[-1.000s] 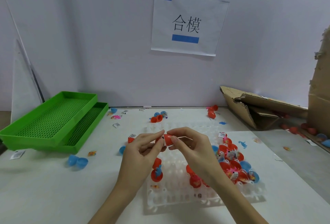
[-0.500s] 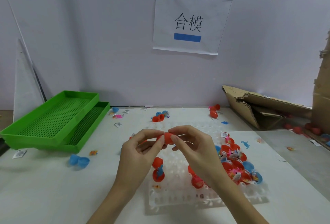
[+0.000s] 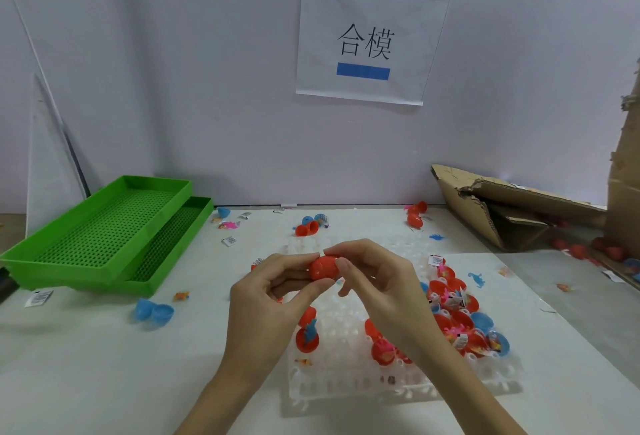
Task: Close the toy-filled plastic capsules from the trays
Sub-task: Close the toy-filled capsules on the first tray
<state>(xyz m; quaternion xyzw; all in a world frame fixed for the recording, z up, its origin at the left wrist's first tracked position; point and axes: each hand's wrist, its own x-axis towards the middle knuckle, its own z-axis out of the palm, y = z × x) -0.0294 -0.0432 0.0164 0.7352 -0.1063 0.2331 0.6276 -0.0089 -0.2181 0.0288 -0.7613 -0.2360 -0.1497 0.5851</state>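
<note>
The small red egg-shaped plastic capsule [image 3: 323, 268] is held in the air between both hands, above the far end of the clear plastic tray with rows of round cups [image 3: 349, 374], its long axis lying roughly left to right across the view. The left hand [image 3: 273, 290] pinches its left end, thumb underneath and forefinger on top; the right hand [image 3: 375, 282] closes on its right end with curled fingertips, so each grip sits at 1 pole and any squeeze would run straight along that axis. The 2 halves look joined or nearly so; whether the seam has fully snapped cannot be told. Both hands are equally near, and the likely next need is a last push inward, then somewhere to put the capsule down. Below, the tray holds open red and blue capsule halves with small toys and paper slips [image 3: 457, 316], crowded along its right side, with 1 open red cup holding a blue figure [image 3: 307, 339] at its left. The white desk [image 3: 86, 358] carries scattered blue halves [image 3: 154, 310], loose toys and labels, and 2 stacked green perforated trays [image 3: 104, 237] at the left. Torn cardboard [image 3: 512, 212] lies at the right, and a paper sign [image 3: 370, 39] hangs on the wall.
</note>
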